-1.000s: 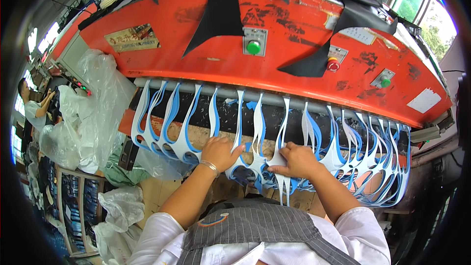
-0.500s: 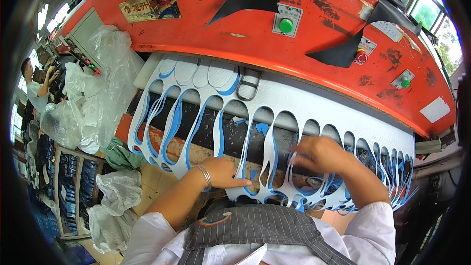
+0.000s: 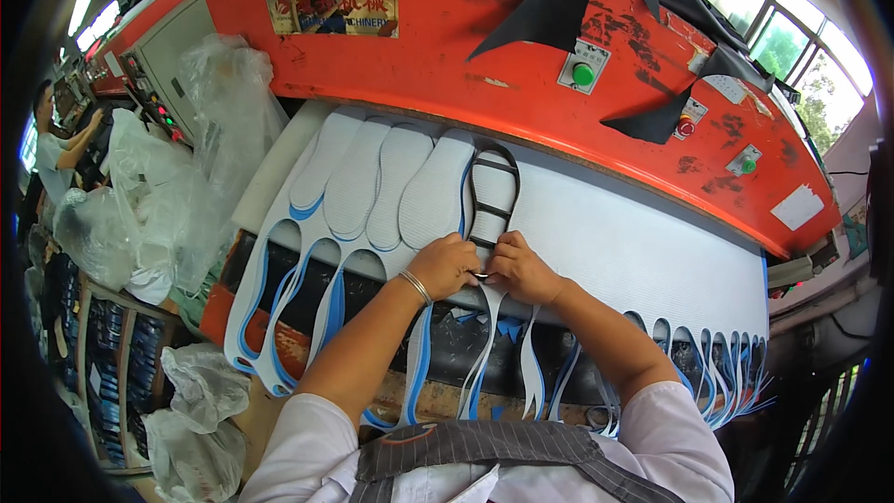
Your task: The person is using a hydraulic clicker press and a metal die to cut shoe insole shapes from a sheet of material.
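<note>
A black insole-shaped cutting die [image 3: 494,210] with crossbars lies on a white ribbed sheet [image 3: 605,224], its long axis pointing away from me. My left hand [image 3: 449,266] and my right hand [image 3: 523,267] are closed on the die's near end, one on each side. Just left of the die, several insole-shaped white pieces with blue undersides, such as one insole [image 3: 352,188], lie side by side and partly overlap. Along the sheet's near edge hang curved white-and-blue offcut strips [image 3: 420,363] around rounded cut-outs.
Beyond the sheet spans a red machine beam [image 3: 419,65] with green buttons and a red knob [image 3: 686,127]. Clear plastic bags [image 3: 223,102] hang at the left, above a rack [image 3: 126,373] of dark blue items. At far left, another person [image 3: 60,149] stands with arms raised.
Both hands have left the hanging offcut strips and closed on the die's near end. More of the die and the cut insoles now shows in front of the red beam.
</note>
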Available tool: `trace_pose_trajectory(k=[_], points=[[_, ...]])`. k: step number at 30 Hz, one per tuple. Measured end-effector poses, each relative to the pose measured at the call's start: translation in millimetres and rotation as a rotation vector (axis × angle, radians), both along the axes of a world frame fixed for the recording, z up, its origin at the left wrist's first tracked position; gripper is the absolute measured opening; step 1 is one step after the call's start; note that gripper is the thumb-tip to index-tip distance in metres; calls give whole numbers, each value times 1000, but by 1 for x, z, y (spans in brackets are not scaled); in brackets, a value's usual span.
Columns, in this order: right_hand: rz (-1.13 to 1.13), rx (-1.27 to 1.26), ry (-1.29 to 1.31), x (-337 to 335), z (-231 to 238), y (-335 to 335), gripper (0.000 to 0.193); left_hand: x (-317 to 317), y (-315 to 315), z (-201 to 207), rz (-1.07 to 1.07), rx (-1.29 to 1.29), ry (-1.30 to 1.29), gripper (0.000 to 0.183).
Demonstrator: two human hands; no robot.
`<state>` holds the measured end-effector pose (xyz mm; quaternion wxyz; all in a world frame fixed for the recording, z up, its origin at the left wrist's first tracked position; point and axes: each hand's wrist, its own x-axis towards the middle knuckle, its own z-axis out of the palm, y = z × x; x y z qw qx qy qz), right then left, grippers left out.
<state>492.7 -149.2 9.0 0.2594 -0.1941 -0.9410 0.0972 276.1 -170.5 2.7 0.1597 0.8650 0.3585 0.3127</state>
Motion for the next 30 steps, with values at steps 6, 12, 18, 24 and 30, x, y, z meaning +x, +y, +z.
trace_pose_trajectory(k=[6, 12, 18, 24, 30], points=[[-64, -29, 118, 3, 82, 10, 12, 0, 20, 73, -107, 14, -268, 11], [-209, -178, -487, -13, 73, 47, 42, -1, -3, -10, 53, -57, -13, 25], [-226, 190, -807, -61, 79, 90, 60, 0, 5, -10, 54, 64, -142, 17], [0, 469, -587, -41, 66, 111, 26, 15, 3, 1, 127, -66, -418, 48], [-146, 519, 33, 11, 86, 97, 22, 36, 4, 30, 365, -168, 347, 75]])
